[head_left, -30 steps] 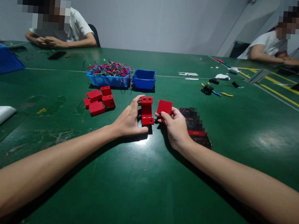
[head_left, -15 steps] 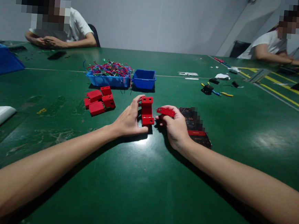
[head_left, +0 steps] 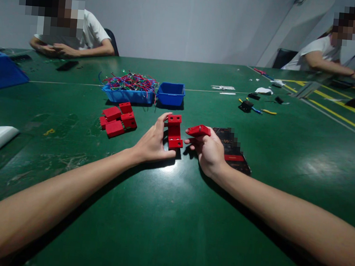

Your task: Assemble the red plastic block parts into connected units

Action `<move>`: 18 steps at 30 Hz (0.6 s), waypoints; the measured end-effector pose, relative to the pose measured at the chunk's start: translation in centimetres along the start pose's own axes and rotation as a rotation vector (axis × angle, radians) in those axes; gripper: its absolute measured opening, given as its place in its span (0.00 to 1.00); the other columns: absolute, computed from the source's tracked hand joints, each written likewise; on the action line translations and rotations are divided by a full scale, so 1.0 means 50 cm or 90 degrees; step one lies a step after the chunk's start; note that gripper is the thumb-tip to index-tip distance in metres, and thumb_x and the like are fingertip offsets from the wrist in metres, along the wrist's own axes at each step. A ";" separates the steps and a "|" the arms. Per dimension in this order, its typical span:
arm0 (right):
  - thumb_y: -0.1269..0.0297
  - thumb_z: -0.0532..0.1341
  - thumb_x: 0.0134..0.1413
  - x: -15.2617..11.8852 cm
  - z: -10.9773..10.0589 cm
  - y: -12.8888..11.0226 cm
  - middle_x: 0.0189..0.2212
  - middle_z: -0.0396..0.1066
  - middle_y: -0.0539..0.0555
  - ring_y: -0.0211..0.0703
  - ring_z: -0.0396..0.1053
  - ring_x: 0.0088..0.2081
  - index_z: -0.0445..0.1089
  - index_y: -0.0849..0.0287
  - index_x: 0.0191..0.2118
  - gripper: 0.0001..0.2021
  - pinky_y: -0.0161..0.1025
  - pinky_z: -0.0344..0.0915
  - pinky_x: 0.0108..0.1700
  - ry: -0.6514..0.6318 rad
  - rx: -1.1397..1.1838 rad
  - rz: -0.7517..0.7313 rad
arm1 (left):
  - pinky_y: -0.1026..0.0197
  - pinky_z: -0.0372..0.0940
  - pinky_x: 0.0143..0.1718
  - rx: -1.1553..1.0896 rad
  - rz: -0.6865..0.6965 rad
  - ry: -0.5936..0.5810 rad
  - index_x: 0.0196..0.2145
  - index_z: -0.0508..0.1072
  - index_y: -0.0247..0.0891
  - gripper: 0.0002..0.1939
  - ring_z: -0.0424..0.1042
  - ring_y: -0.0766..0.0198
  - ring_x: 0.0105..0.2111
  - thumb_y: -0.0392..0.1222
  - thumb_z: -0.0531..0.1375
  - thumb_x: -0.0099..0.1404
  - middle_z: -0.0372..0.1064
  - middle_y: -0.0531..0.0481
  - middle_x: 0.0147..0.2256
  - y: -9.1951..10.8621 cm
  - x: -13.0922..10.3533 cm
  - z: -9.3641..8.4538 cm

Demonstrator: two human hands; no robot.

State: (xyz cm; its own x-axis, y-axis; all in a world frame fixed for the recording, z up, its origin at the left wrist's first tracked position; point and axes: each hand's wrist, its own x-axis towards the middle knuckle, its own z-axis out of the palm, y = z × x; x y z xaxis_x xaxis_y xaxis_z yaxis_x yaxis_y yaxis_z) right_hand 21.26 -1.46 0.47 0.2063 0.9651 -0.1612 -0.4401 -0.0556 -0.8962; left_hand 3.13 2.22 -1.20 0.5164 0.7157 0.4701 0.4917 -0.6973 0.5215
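Observation:
My left hand (head_left: 155, 141) is closed around the left side of a red U-shaped bracket (head_left: 174, 129), fingers at its far end and thumb at its near end. Round holes show in the bracket's two end blocks. To the right of it, my right hand (head_left: 209, 152) pinches a smaller red block (head_left: 198, 130), held tilted just above the table and apart from the bracket. Part of that block is hidden by the fingers. Several more red blocks (head_left: 115, 127) lie grouped on the table to the left of my left hand.
Behind the bracket stand a blue bin heaped with coloured wires (head_left: 128, 96) and a small blue bin (head_left: 170, 99). A phone (head_left: 236, 164) lies beside my right hand. Farther right are a black part (head_left: 246, 106) and loose scraps. Two people sit across the green table (head_left: 157, 230).
The red block in my right hand has turned and tilted, now showing a broader face. My left hand and the bracket have not moved. The person at right has shifted an arm.

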 end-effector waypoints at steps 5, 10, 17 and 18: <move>0.78 0.53 0.31 0.003 -0.002 0.000 0.25 0.75 0.47 0.39 0.74 0.26 0.62 0.56 0.35 0.19 0.34 0.66 0.28 0.028 0.040 0.012 | 0.37 0.67 0.55 -0.007 -0.013 -0.005 0.66 0.43 0.35 0.53 0.68 0.40 0.55 0.45 0.65 0.48 0.59 0.30 0.58 -0.003 0.001 0.002; 0.75 0.57 0.38 0.012 -0.005 0.003 0.29 0.75 0.49 0.44 0.78 0.35 0.62 0.54 0.38 0.17 0.42 0.73 0.39 0.009 0.083 0.009 | 0.35 0.66 0.56 -0.014 -0.023 -0.004 0.66 0.44 0.34 0.53 0.67 0.38 0.56 0.45 0.65 0.49 0.60 0.29 0.58 -0.007 0.002 0.004; 0.68 0.69 0.43 0.011 -0.003 0.015 0.33 0.78 0.48 0.43 0.78 0.40 0.60 0.51 0.47 0.25 0.47 0.69 0.55 -0.019 0.031 -0.009 | 0.38 0.67 0.55 -0.023 -0.016 -0.009 0.66 0.43 0.34 0.53 0.69 0.40 0.55 0.44 0.66 0.48 0.60 0.29 0.59 -0.006 0.002 0.000; 0.68 0.70 0.41 0.009 -0.003 0.017 0.34 0.78 0.48 0.44 0.78 0.41 0.59 0.51 0.48 0.28 0.48 0.68 0.57 -0.022 0.028 -0.019 | 0.38 0.67 0.55 -0.023 -0.015 -0.009 0.66 0.43 0.34 0.53 0.69 0.41 0.55 0.44 0.66 0.48 0.60 0.29 0.59 -0.006 0.002 0.000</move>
State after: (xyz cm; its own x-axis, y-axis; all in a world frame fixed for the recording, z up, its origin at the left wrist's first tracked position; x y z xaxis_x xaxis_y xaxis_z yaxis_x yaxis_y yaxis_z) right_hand 21.10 -1.12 -0.42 0.1905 0.9744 -0.1194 -0.4720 -0.0158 -0.8815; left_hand 3.02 2.49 -1.31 0.5150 0.7315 0.4468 0.4787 -0.6778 0.5581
